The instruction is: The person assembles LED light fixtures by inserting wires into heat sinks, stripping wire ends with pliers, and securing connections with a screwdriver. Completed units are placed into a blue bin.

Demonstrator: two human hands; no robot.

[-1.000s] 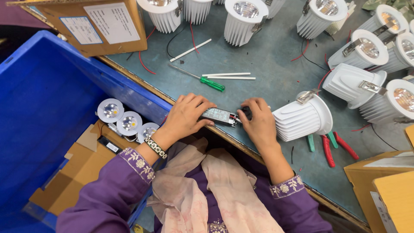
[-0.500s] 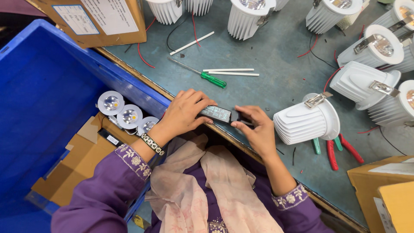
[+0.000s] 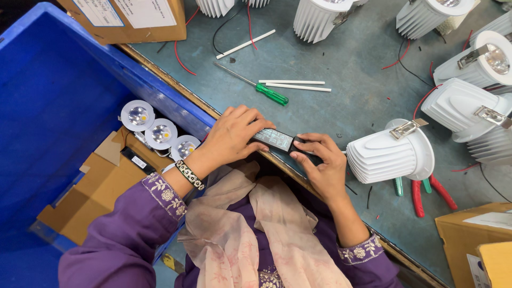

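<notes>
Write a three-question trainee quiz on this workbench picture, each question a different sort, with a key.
1. True or false: both hands hold the small dark rectangular module at the bench edge.
2. Multiple choice: the green-handled screwdriver lies
A. in the blue crate
B. on the bench top beyond the hands
C. under the pliers
3. Fill in: the nearest white finned lamp housing lies on its ____, beside the right hand.

Key
1. True: the left hand covers one end, the right hand grips the other.
2. B
3. side
</notes>
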